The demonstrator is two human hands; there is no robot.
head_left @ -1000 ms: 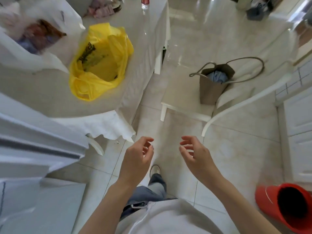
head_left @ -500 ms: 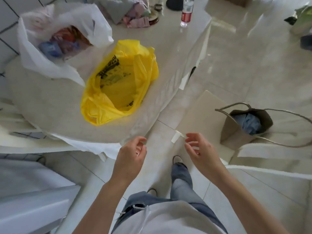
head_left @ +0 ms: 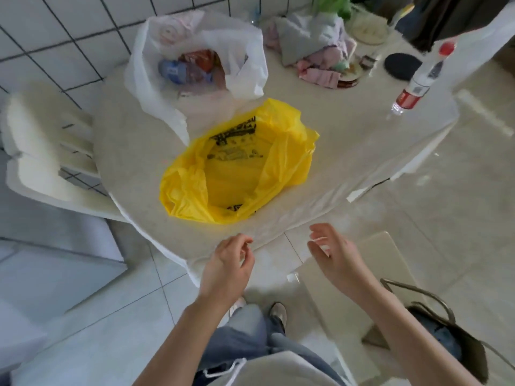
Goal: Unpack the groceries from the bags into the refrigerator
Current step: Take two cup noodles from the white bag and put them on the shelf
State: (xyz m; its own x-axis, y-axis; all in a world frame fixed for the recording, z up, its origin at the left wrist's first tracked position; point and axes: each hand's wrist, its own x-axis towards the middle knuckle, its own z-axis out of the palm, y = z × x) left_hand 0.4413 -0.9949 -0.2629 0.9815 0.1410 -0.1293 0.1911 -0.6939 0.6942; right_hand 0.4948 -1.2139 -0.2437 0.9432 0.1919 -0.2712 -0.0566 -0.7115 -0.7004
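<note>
A yellow plastic bag (head_left: 237,165) lies open on the table (head_left: 348,151), and its inside looks empty. Behind it a white plastic bag (head_left: 156,79) stands open with several packaged groceries (head_left: 189,68) inside. My left hand (head_left: 227,267) hovers at the table's near edge, fingers loosely curled and holding nothing. My right hand (head_left: 333,256) is beside it to the right, over the floor, with fingers spread and empty. Both hands are short of the yellow bag and touch nothing.
A water bottle (head_left: 420,79) with a red cap stands at the table's right side. A pile of cloths (head_left: 315,48) and a dark round coaster (head_left: 402,66) lie at the back. A white chair (head_left: 41,151) is on the left; a brown bag (head_left: 446,341) sits on a chair at lower right.
The view has swung up and left onto the table. Both hands have risen toward the table's near edge, nearer the yellow bag. They stay empty.
</note>
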